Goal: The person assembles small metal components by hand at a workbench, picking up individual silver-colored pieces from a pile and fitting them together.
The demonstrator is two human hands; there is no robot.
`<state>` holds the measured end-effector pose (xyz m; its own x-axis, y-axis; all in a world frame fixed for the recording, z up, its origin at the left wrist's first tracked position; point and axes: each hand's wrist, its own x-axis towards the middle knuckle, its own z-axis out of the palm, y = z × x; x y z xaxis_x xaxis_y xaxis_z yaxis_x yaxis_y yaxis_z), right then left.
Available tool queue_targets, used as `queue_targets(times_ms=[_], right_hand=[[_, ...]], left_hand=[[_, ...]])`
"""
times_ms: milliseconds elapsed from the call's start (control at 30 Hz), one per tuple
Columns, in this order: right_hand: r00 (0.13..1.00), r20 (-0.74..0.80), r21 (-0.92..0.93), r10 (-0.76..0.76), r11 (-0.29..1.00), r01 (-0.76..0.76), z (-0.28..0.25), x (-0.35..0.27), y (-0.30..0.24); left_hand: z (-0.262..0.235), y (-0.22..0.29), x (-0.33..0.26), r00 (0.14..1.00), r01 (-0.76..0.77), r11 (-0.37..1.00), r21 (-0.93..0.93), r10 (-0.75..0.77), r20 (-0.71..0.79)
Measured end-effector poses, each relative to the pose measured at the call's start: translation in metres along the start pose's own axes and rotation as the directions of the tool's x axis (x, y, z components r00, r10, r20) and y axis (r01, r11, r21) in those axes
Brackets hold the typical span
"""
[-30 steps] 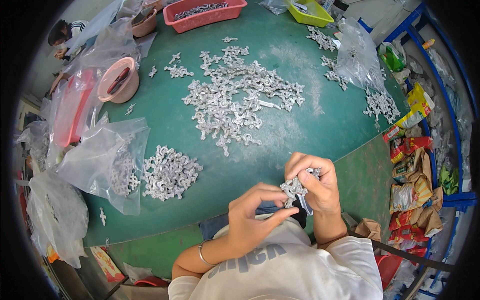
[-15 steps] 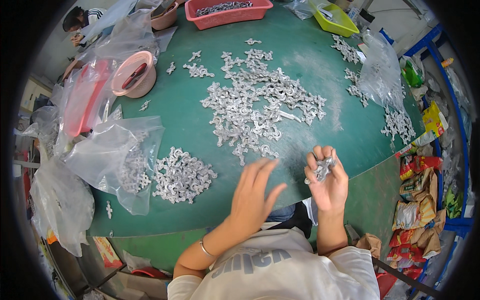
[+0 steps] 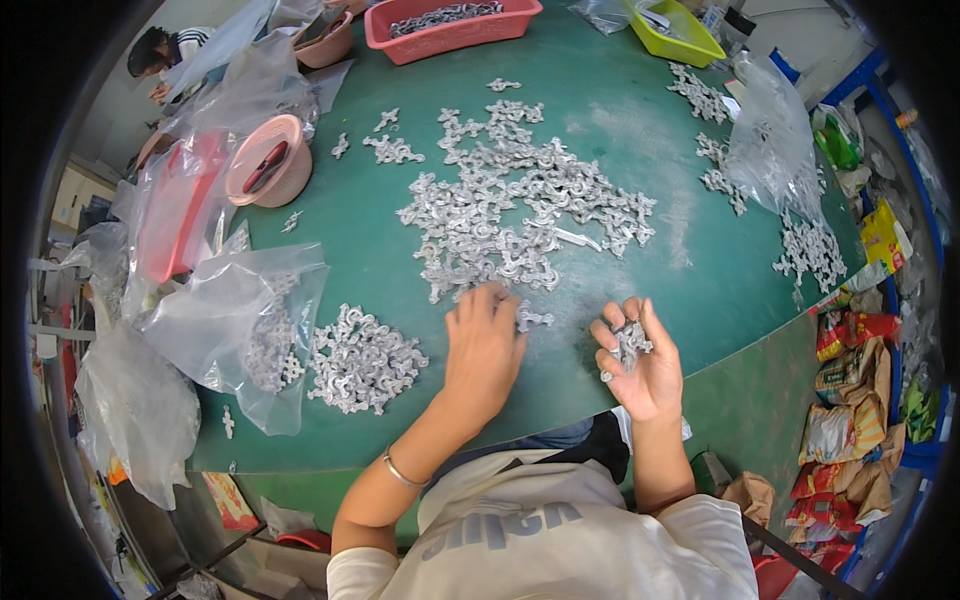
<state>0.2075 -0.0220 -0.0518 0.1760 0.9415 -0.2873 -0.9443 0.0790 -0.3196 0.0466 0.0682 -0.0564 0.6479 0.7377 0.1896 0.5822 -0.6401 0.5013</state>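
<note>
My right hand (image 3: 645, 365) is raised over the table's near edge, palm up, with its fingers curled round a few small silvery metal castings (image 3: 631, 343) that have knobbed ends. My left hand (image 3: 485, 350) reaches down to the near edge of a large heap of such castings (image 3: 490, 220). Its fingers are bent and close together, and the fingertips are hidden, so what they grip does not show. One loose casting (image 3: 535, 319) lies just right of those fingers. A second, smaller heap of castings (image 3: 362, 362) sits left of my left forearm.
The green table (image 3: 350, 230) also bears a pink basin (image 3: 270, 165) with a red-handled tool, clear plastic bags (image 3: 235, 320), a red tray (image 3: 450, 35) of parts and a yellow-green tray (image 3: 680, 32). More castings (image 3: 808, 250) lie at right. Blue shelving (image 3: 915, 450) stands beyond. Another person sits far left.
My left hand has moved forward from above the near table to the large heap's near edge, and its spread fingers have bent down. My right hand has shifted slightly left, still holding castings.
</note>
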Motion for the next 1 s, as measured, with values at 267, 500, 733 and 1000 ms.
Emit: queue_targets(times_ms=[267, 500, 733, 1000], right_hand=[[0.991, 0.071, 0.052, -0.113, 0.993, 0.109, 0.023, -0.017, 0.018], [0.971, 0.012, 0.020, -0.240, 0.971, 0.240, 0.049, -0.033, 0.045], [0.923, 0.095, -0.131, -0.373, 0.914, 0.383, 0.063, -0.041, 0.061], [0.900, 0.153, -0.297, -0.409, 0.849, 0.437, 0.068, -0.045, 0.066]], left_hand=[[-0.023, 0.024, -0.025, 0.999, -0.028, 0.986, -0.164, 0.034, 0.033], [-0.031, 0.061, -0.048, 0.949, -0.233, 0.885, -0.403, 0.117, -0.291], [-0.043, 0.065, -0.058, 0.929, -0.271, 0.908, -0.319, 0.160, -0.335], [-0.062, 0.059, -0.064, 0.858, -0.282, 0.813, -0.509, -0.024, -0.513]])
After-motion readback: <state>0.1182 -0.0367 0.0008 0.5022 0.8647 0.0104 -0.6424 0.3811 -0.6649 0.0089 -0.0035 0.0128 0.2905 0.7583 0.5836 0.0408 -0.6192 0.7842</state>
